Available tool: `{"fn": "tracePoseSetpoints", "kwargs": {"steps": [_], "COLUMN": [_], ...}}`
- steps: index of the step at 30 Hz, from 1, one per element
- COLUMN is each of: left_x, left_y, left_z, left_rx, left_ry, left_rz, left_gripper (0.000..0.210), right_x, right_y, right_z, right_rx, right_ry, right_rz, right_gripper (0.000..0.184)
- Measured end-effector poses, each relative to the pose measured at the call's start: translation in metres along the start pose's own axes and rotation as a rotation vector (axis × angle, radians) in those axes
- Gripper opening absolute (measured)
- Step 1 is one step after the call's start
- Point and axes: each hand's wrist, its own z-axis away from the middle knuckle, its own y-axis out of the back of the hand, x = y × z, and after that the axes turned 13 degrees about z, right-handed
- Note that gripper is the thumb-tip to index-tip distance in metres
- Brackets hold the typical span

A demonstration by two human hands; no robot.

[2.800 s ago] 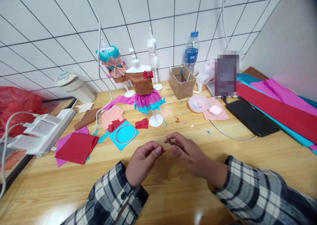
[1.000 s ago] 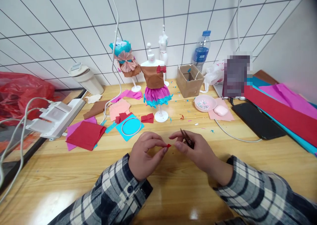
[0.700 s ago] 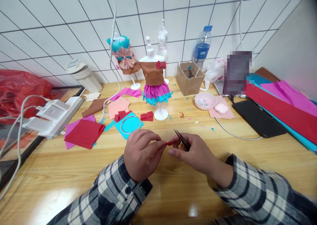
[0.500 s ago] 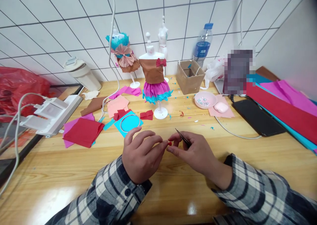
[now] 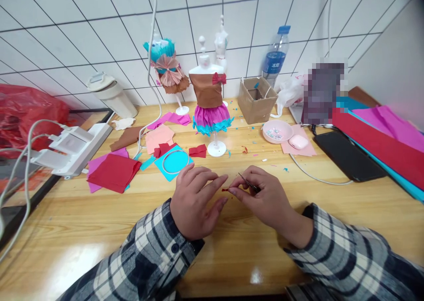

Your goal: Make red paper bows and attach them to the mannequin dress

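My right hand pinches a small scrap of red paper between thumb and forefinger. A thin, dark, pointed tool, which looks like tweezers, is tucked in the same hand, its tip toward the wall. Just left of the scrap, my left hand is open, thumb and fingers apart, holding nothing. Beyond both hands stands a small dress form in a brown top, a red bow and a magenta and turquoise skirt. A silver ring lies on a turquoise paper square.
Red paper sheets and a power strip are at left. A cardboard box, water bottle and pink dish of beads stand at back right. A black phone lies at right, by long paper strips.
My left fingers have let go of the red paper scrap and spread apart. The scrap now stays in my right fingertips. The view has shifted slightly.
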Motion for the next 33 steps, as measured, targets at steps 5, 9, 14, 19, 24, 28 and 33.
{"fn": "tracePoseSetpoints", "kwargs": {"steps": [5, 9, 14, 19, 24, 28, 33], "left_x": [-0.002, -0.001, -0.002, -0.006, -0.007, -0.007, -0.011], "left_y": [-0.002, -0.004, -0.002, -0.003, -0.007, -0.008, -0.008], "left_z": [-0.001, -0.003, -0.005, -0.006, -0.004, -0.004, -0.003], "left_rx": [-0.023, -0.003, 0.034, 0.129, 0.111, 0.088, 0.137], "left_ry": [0.053, 0.047, 0.149, 0.400, 0.462, 0.469, 0.527], "left_rz": [0.096, 0.129, 0.272, 0.512, 0.580, 0.594, 0.651], "left_gripper": [0.016, 0.009, 0.009, 0.012, 0.012, 0.012, 0.011], "right_x": [0.000, -0.001, 0.001, 0.002, -0.001, -0.002, 0.000], "right_y": [-0.001, -0.001, 0.001, -0.009, -0.015, -0.013, -0.012], "right_z": [0.001, 0.002, 0.004, 0.009, 0.011, 0.011, 0.009], "right_rx": [-0.024, -0.058, -0.163, -0.324, -0.447, -0.463, -0.443], "right_ry": [-0.012, -0.044, -0.113, -0.038, 0.001, 0.007, 0.034], "right_rz": [0.004, -0.020, -0.187, -0.136, -0.005, 0.041, 0.027], "right_gripper": [0.006, 0.011, 0.026, 0.034, 0.025, 0.025, 0.027]}}
